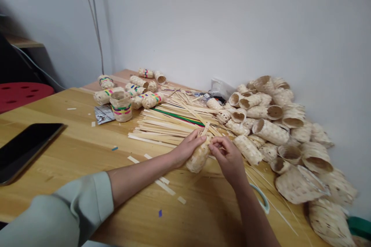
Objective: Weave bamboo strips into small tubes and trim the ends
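My left hand (pixel 187 148) grips a small woven bamboo basket (pixel 198 159) that rests on the wooden table (pixel 87 150), thumb and fingers wrapped round its upper end. My right hand (pixel 228 156) is closed in a pinch at the basket's rim, on a thin bamboo strip I can barely make out. Just behind both hands lies a spread of loose bamboo strips (pixel 165 123), a few of them green and red.
A heap of plain woven baskets (pixel 278 131) fills the right side up to the wall. Baskets with coloured bands (pixel 121 104) lie at the back left. A dark tablet (pixel 24 148) lies at the left edge. Short strip offcuts (pixel 165 185) dot the table.
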{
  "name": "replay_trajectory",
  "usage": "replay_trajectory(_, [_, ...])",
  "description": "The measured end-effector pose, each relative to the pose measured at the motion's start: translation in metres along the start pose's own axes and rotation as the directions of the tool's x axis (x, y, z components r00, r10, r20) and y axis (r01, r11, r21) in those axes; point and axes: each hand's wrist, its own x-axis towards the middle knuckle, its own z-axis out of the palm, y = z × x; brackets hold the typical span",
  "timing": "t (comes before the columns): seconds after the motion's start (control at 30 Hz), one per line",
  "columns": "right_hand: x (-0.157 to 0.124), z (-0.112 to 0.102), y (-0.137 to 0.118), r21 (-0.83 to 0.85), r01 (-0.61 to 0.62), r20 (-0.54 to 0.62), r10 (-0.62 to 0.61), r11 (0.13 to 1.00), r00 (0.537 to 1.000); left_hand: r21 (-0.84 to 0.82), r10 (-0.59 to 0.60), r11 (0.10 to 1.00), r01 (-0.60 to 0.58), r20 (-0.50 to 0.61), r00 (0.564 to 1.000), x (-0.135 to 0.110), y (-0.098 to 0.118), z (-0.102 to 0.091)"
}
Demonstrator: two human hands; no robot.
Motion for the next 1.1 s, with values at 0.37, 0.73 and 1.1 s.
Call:
replay_trajectory(0.37, [0.001,-0.001,-0.012,-0.024,0.009,0.082,-0.007,1.000,0.997,0.054,0.068,0.996,-0.065,-0.054,0.996,-0.005,0.001,0.006])
replay_trajectory(0.73, [0.007,0.001,0.010,0.547,-0.195,-0.149,0.324,0.814,0.934,-0.172,0.099,0.979,-0.106,-0.050,0.994,0.002,0.020,-0.001])
replay_trajectory(1.1, [-0.004,0.029,0.002,0.493,-0.268,0.094,0.256,0.828,0.962,-0.147,0.142,0.980,-0.133,0.051,0.989,0.006,0.019,-0.007])
